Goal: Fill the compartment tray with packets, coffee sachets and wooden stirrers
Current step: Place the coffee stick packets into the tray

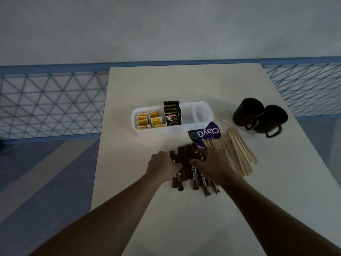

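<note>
Brown sugar sticks [191,172] lie in a loose row on the white table [184,218], long axes running away from the person, directly under both hands. Left hand [162,168] and right hand [214,167] press in from either side, fingers curled, bunching the sticks; neither has lifted any. The compartment tray [172,129], right bays bare, sits just beyond. Wooden stirrers [238,154] lie beside the right hand.

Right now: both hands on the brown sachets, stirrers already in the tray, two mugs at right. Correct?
Not quite: the stirrers are not in the tray; the head view shows them lying on the table, right of the brown sachets. The rest holds: left hand and right hand rest on the sachets, two mugs at right.
</note>
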